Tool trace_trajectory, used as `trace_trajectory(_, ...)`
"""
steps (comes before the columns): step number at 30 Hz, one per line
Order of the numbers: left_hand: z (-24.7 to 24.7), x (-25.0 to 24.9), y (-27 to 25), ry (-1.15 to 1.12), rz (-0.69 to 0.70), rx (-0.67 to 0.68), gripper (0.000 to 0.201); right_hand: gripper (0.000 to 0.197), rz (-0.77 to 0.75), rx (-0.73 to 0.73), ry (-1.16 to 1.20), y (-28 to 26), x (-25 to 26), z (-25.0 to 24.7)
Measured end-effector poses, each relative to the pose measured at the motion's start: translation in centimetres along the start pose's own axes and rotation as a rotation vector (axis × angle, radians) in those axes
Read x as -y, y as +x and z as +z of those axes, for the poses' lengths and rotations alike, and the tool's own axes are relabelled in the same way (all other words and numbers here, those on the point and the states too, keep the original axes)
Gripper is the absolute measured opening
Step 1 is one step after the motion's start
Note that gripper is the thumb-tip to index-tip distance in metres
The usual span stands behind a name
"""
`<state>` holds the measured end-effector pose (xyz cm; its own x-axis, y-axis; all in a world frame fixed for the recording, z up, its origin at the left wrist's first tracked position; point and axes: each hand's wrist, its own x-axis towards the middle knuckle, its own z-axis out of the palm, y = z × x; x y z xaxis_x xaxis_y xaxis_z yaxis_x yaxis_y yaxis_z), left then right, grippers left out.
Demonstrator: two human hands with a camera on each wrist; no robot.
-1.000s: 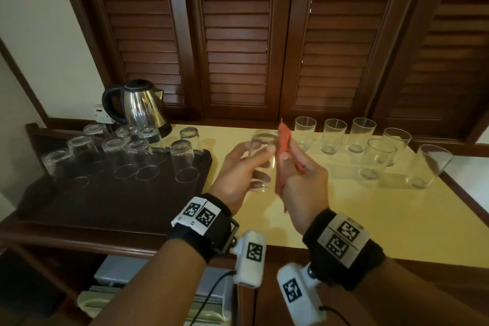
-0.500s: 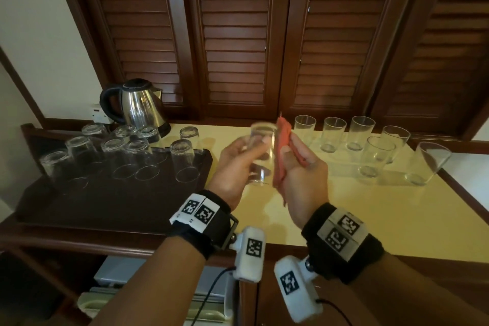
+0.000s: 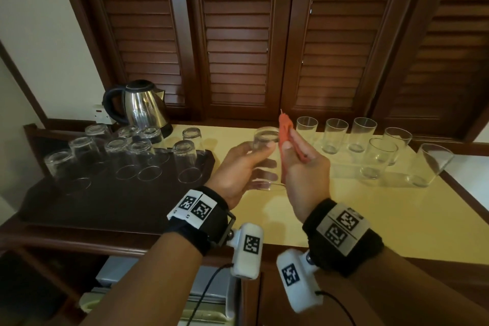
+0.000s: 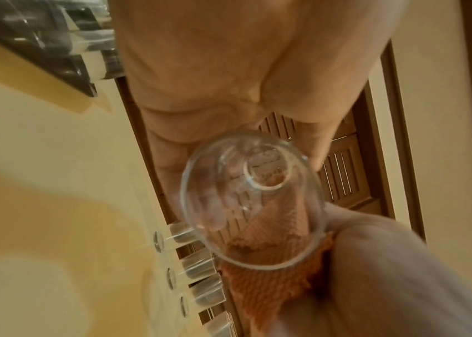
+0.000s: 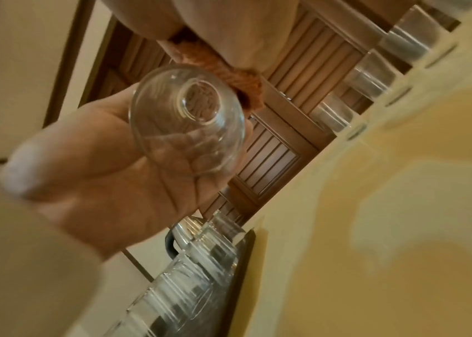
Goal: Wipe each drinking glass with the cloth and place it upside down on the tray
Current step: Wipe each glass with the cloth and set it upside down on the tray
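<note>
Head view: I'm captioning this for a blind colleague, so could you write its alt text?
A person's left hand holds a clear glass upside down while the right hand presses an orange cloth to its side. Nine upturned glasses sit around a dark tray on the left; six upright glasses stand on the yellow counter.

Clear glossy glass [image 3: 264, 159] in the left hand [image 3: 238, 167], coarse knitted orange cloth [image 3: 285, 130] in the right hand [image 3: 304, 169], polished steel kettle [image 3: 144, 107] beyond the left hand, matt yellow counter [image 3: 344, 209] beneath
</note>
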<state>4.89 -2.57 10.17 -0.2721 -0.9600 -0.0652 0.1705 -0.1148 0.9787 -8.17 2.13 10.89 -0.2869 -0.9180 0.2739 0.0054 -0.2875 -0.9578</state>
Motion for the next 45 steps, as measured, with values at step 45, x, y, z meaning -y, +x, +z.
trace_trajectory(45, 0.8, 0.4, 0.0, 0.031, -0.065, 0.023, 0.043, 0.040, 0.094, -0.036, -0.002, -0.2, -0.5, -0.5)
